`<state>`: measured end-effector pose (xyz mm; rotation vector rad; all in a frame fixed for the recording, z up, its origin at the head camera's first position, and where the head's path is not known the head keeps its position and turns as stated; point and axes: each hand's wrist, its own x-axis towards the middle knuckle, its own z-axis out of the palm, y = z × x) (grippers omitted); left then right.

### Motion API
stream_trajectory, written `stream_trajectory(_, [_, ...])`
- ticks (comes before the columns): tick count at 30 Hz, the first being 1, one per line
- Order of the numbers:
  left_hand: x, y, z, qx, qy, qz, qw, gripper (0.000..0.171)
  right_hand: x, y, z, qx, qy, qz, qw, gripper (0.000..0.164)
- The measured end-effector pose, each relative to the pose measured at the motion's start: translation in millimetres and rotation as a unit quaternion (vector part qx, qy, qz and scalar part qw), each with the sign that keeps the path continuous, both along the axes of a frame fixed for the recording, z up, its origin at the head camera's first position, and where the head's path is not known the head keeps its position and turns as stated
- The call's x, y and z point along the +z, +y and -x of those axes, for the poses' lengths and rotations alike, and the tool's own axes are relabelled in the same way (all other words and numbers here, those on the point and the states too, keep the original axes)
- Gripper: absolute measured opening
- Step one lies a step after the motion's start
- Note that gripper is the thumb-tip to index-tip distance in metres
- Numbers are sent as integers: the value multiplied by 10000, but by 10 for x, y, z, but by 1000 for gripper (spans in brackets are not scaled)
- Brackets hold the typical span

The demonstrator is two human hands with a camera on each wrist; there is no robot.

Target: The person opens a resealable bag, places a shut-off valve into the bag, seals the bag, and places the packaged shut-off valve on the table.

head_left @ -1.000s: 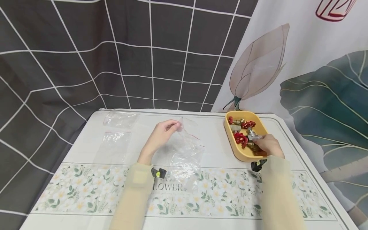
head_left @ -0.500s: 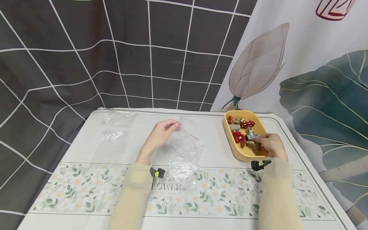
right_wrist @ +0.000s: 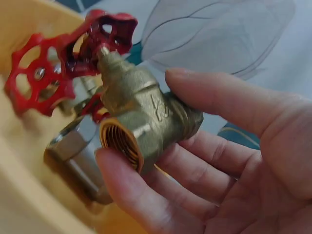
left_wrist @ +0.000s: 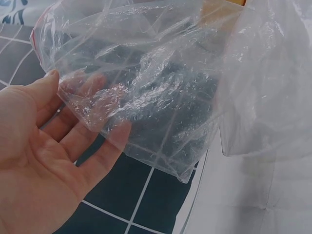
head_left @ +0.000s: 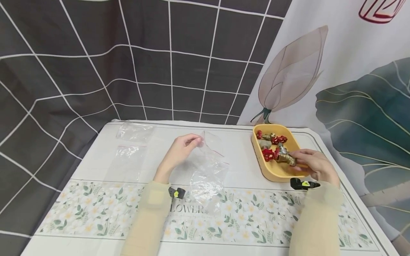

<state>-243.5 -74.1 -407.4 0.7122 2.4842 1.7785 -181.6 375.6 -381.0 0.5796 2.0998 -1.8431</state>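
In the head view my left hand (head_left: 179, 153) pinches the upper corner of a clear zip bag (head_left: 208, 181) between thumb and fingers. Close up in the left wrist view, the crinkled bag (left_wrist: 156, 92) spreads over the fingertips, with a red line along its edge. At the yellow tray (head_left: 269, 172), my right hand (head_left: 315, 163) holds a brass gate valve (right_wrist: 146, 102) with a red handwheel. Two digits press its ends and the other fingers curl beneath, as the right wrist view shows; its threaded opening is visible. A silver fitting (right_wrist: 78, 161) lies below it.
More valves with red handwheels (head_left: 279, 139) lie in the tray. Two other clear bags are on the left of the table: a folded-looking one (head_left: 134, 132) at the back and a flat one (head_left: 126, 165) in front. Dark gridded cloth (head_left: 144, 67) hangs behind.
My right hand has shifted right and turned; its fingers were at the silver fitting and now hold the brass gate valve. The left hand keeps its pinch on the bag.
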Motion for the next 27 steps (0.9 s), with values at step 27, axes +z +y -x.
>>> stream_trajectory(27, [-16,-26,30,55,27,15,10000,24,576,-882,73,223,1833,38,9828,33])
